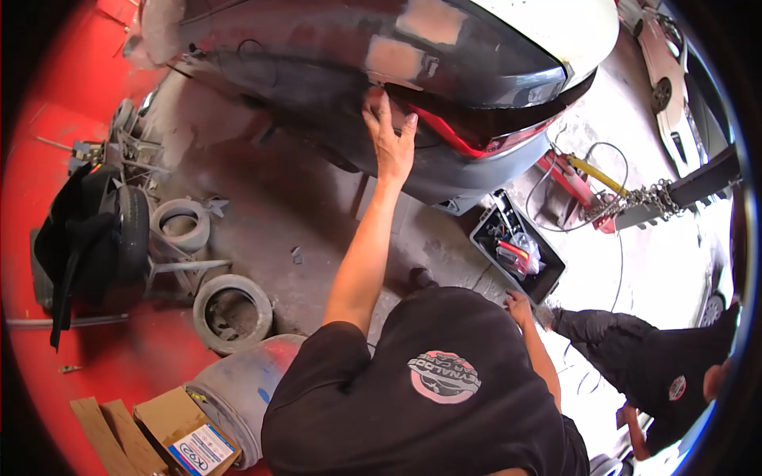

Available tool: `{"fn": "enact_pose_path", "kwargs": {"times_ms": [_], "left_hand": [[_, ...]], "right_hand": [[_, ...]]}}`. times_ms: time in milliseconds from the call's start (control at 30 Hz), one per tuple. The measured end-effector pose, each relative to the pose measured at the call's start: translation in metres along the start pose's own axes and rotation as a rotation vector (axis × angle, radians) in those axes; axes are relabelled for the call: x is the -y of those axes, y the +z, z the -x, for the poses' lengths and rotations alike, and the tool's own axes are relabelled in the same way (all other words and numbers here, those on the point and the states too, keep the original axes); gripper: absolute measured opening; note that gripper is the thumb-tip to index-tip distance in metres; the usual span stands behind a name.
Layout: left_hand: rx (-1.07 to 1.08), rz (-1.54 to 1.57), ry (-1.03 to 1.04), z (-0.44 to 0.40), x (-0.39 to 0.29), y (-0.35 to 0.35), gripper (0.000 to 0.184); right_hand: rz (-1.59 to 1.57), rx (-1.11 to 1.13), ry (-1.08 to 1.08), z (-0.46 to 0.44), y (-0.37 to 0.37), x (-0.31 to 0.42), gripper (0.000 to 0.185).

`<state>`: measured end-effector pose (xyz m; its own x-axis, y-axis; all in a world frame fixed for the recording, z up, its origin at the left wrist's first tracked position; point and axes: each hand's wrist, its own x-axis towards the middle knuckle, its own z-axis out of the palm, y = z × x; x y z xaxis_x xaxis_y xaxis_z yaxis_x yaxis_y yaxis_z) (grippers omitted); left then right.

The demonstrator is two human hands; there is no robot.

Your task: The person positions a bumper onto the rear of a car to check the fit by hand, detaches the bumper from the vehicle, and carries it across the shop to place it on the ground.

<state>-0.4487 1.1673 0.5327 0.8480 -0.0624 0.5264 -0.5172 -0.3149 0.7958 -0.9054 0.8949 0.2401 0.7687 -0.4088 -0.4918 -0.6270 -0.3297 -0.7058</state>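
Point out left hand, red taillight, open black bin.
Left hand (390, 148): head view, middle of the hand.
Red taillight (454, 140): head view, on its red strip.
Open black bin (546, 279): head view, bare inside, lower right end.

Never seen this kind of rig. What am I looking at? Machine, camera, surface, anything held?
No machine: a person in a black shirt works bare-handed. The only picture comes from a camera on their head, looking forward and down. The left hand reaches out, fingers spread, to a dark car with pale patches, beside its red tail light; no tool shows in it. The right hand is near an open black case of mixed items; whether it holds anything is unclear. On the floor at the left lies a tire; at the right is another person.
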Motion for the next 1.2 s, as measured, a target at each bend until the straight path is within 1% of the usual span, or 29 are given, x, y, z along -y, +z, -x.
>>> {"fn": "enact_pose_path", "kwargs": {"times_ms": [100,133,200,333,400,500,533,600,700,733,767,833,867,933,1033,1067,1133,1200], "left_hand": [[-0.006,0.041,-0.029,-0.002,-0.010,-0.004,0.078],[0.004,-0.010,0.010,-0.003,-0.007,-0.002,0.078],[0.009,-0.009,0.031,-0.007,-0.003,-0.002,0.078],[0.029,-0.018,0.054,-0.008,-0.002,-0.004,0.079],[0.041,0.000,0.019,-0.007,-0.004,-0.004,0.079],[0.082,0.037,-0.018,-0.003,-0.010,-0.002,0.081],[0.083,0.024,-0.026,0.000,-0.012,0.001,0.083],[0.088,-0.025,-0.017,0.009,-0.027,0.006,0.091],[0.104,0.016,-0.043,0.025,-0.050,0.013,0.094],[0.124,0.030,-0.045,0.029,-0.052,0.017,0.101],[0.136,0.034,-0.041,0.029,-0.052,0.020,0.101],[0.112,0.040,-0.019,0.030,-0.052,0.028,0.108],[0.117,0.041,-0.014,0.030,-0.051,0.029,0.110],[0.110,0.062,0.016,0.030,-0.050,0.030,0.112],[0.126,0.053,-0.012,0.029,-0.050,0.029,0.111],[0.138,0.059,-0.005,0.029,-0.051,0.029,0.111],[0.142,0.032,-0.017,0.029,-0.049,0.028,0.110],[0.157,0.020,-0.002,0.028,-0.047,0.027,0.109]], "right_hand": [[0.023,0.020,0.051,0.009,0.000,0.027,0.049],[0.026,0.013,0.057,0.011,0.000,0.027,0.049],[0.218,-0.007,-0.098,0.017,0.003,0.030,0.050],[0.218,0.026,-0.032,0.030,0.003,0.024,0.049],[0.297,0.027,-0.058,0.030,0.006,0.014,0.048],[0.318,-0.007,0.003,0.028,0.015,-0.003,0.046],[0.276,0.027,-0.052,0.027,0.014,-0.002,0.045],[0.256,0.021,-0.039,0.029,0.015,0.008,0.044],[0.225,0.007,-0.029,0.031,0.022,0.021,0.044],[0.215,-0.007,-0.027,0.031,0.024,0.025,0.044],[0.206,-0.015,-0.019,0.031,0.025,0.028,0.044],[0.179,0.034,0.023,0.033,0.026,0.030,0.044],[0.168,0.020,0.033,0.034,0.027,0.031,0.044],[0.256,-0.046,-0.109,0.036,0.033,0.016,0.043],[0.256,-0.054,-0.007,0.040,0.034,0.013,0.042],[0.247,-0.064,0.000,0.041,0.033,0.014,0.042],[0.278,-0.014,0.045,0.038,0.032,0.010,0.046],[0.228,-0.017,0.064,0.037,0.033,0.009,0.045]]}}
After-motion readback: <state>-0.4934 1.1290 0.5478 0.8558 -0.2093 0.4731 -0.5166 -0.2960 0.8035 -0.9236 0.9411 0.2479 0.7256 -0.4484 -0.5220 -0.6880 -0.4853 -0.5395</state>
